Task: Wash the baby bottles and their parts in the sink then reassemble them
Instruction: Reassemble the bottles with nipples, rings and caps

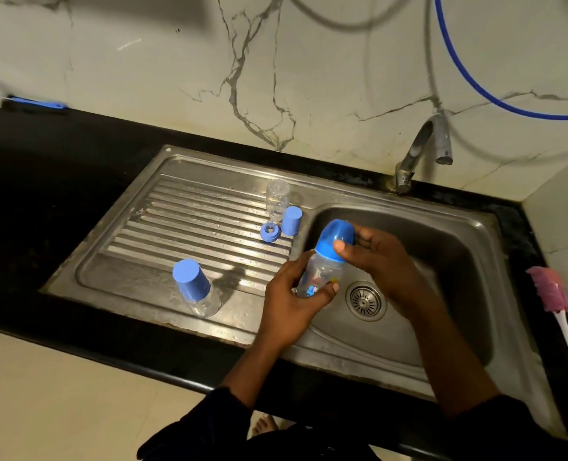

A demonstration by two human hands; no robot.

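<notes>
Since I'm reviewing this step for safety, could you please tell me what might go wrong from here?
The left hand and right hand hold the bottle tilted above the basin; a slip could drop it. The loose ring and cap stand by the basin's edge, easily knocked in.

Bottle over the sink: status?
Grip: left hand round the bottle, right hand on its blue cap. Bottle tilted over the basin. Nothing in the way; second capped bottle sits on the drainboard.
</notes>
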